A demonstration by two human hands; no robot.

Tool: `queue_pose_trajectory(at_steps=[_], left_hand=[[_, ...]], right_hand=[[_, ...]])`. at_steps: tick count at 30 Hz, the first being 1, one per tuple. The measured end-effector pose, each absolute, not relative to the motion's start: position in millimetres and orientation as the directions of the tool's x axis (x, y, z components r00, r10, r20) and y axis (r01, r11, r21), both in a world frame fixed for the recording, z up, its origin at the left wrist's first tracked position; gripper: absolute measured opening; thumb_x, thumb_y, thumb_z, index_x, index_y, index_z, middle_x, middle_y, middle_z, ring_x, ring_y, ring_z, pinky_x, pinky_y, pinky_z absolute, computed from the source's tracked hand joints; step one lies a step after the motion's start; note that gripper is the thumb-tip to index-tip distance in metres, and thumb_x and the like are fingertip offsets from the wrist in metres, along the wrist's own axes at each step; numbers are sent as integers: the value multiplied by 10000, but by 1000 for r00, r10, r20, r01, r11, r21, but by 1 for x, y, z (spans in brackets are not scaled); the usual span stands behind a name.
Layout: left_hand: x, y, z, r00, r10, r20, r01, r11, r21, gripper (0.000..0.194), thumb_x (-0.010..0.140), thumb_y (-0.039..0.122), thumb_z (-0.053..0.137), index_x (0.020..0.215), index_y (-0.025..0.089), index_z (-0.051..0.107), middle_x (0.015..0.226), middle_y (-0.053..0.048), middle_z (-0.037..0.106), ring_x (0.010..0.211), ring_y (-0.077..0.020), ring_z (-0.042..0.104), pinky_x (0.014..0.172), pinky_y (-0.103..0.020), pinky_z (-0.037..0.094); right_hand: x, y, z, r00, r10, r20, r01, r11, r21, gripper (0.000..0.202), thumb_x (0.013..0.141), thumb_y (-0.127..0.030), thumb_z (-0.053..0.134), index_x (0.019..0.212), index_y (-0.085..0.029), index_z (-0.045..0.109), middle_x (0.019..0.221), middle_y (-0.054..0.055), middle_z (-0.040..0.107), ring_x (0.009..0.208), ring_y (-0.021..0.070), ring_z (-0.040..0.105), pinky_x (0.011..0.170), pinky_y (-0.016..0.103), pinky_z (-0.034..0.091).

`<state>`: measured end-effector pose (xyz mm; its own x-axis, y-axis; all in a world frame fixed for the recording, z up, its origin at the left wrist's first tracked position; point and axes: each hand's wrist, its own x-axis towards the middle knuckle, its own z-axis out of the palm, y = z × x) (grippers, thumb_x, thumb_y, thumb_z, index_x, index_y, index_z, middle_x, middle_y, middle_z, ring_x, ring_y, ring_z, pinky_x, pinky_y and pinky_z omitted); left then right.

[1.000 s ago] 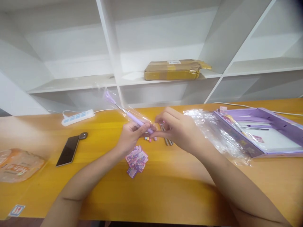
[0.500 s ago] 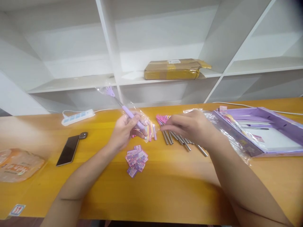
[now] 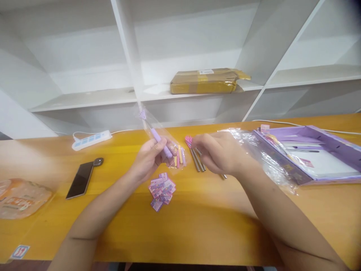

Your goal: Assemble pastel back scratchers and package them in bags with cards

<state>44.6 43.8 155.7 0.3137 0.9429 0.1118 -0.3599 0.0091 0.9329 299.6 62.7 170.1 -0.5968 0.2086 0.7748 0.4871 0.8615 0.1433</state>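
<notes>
A: Which hand is holding something?

B: The left hand [image 3: 149,157], for certain. Its fingers are closed on the handle of a purple back scratcher [image 3: 155,135], and the thumb lies along the top. A clear bag [image 3: 161,133] is around the scratcher.

A: In which direction does the scratcher point?

B: Its long axis is diagonal. The small claw end is raised, away from the person and to the left; the handle end comes down to the right, in the direction of the other hand.

A: And the right hand [image 3: 221,152]?

B: It is above the metal sticks [image 3: 199,161], with its fingers bent. I cannot tell whether they grasp one, because the hand covers most of this group.

A: How do those sticks lie?

B: Those I can see lie on the table [image 3: 197,222], pink ends at the far side, bare metal ends nearer to the person and slightly to the right. The right hand is clearly the nearer one to them.

A: Is there something between the two hands?

B: Yes, some short coloured handles [image 3: 179,156], just beside the left fingers and near the lower end of the bag. Whether they are under the bag or inside it, I cannot say. A pile of cards [image 3: 162,191] lies nearer to the person, below the left hand.
</notes>
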Motion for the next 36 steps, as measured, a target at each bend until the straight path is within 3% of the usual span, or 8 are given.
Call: queue_pose_trajectory(at_steps=[5,8,10,14,17,26,31,36], left_hand=[[43,44,152,326,935,140,-332,-25,943,424,952,556,822,1007,158,686,845,-40,753,619,-126,675,555,-232,527],[44,43,151,280,947,159,-281,-77,957,458,928,562,849,1086,173,666,840,-17,741,597,-121,658,546,-234,502],[46,42,151,248,949,192,-219,-138,966,486,915,561,863,1133,183,651,841,-10,741,598,-122,658,555,-239,500],[48,38,152,327,921,213,-104,-189,976,468,939,592,831,1022,176,632,770,-14,721,622,-134,670,603,-257,525],[49,37,150,402,892,204,-113,-173,978,490,964,626,788,1086,177,631,791,-19,728,626,-141,673,601,-269,533],[49,48,134,495,857,143,-51,-135,989,422,916,481,882,1100,188,642,944,-48,738,793,-145,699,690,-258,564],[45,42,88,442,897,36,58,-68,996,427,927,552,840,957,163,666,732,-11,687,655,-141,666,649,-274,568],[34,10,44,534,831,-156,98,122,988,448,924,563,835,1007,159,663,771,-20,709,638,-137,673,607,-256,547]], right_hand=[[288,59,169,-640,97,762,450,851,269,192,1061,-180,576,1250,-202,597,724,-70,621,567,94,476,574,278,317],[285,56,172,-685,0,729,353,875,331,219,1081,-85,558,1217,-235,643,710,-73,587,577,94,443,592,297,305],[284,55,173,-675,-5,738,322,898,301,204,1093,-70,551,1148,-226,671,701,-67,566,581,88,436,590,300,304],[280,59,167,-591,69,803,379,903,201,107,1106,-217,652,1018,-208,711,759,-38,569,633,76,497,610,266,358],[277,62,162,-550,121,826,409,902,141,175,1087,-324,702,971,-196,728,865,0,596,717,83,552,640,239,408],[275,67,154,-563,468,681,443,867,-230,232,1079,-373,701,948,-183,674,1004,29,581,766,101,522,650,234,368],[270,65,111,-530,591,607,319,803,-504,253,1084,-344,678,907,-183,596,952,21,580,838,133,541,745,260,416],[272,32,62,-569,798,200,288,421,-860,337,1064,-494,683,1108,-176,581,913,3,647,765,129,559,708,260,450]])
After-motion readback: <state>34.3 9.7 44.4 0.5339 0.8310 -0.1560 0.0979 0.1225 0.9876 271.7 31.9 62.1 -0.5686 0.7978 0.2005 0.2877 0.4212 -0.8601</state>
